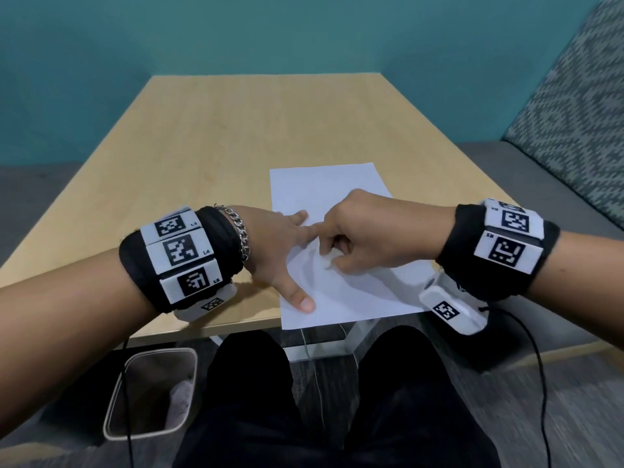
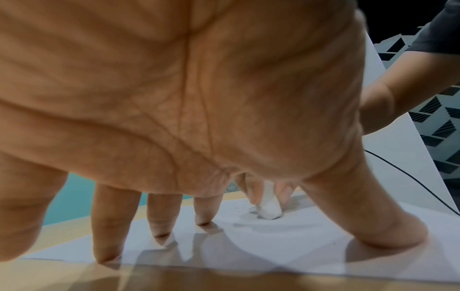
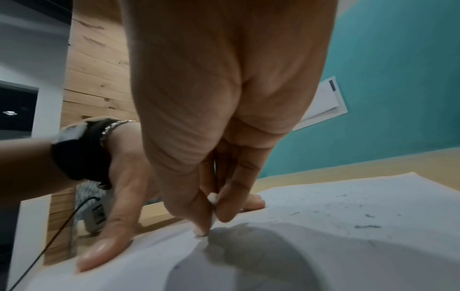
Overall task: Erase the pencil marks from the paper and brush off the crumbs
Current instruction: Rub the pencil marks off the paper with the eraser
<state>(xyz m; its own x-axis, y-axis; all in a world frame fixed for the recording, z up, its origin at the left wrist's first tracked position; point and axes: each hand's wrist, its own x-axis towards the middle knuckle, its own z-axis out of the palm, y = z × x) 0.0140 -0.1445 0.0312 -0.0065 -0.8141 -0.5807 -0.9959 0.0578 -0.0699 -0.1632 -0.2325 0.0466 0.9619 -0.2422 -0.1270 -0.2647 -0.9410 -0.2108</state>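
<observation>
My right hand (image 1: pixel 358 238) pinches the small white eraser (image 2: pixel 270 208) against the white paper sheet (image 1: pixel 337 184) on the pale wooden surface (image 1: pixel 219 136); my left hand (image 1: pixel 277 244), fingers spread flat, pins it. I judge hard rubbing could crumple or tear the sheet.

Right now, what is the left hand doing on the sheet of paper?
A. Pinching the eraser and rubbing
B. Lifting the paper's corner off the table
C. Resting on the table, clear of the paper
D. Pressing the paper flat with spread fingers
D: the left hand has its fingers spread straight, tips down on the paper, while the right hand pinches the white eraser against the sheet.
</observation>
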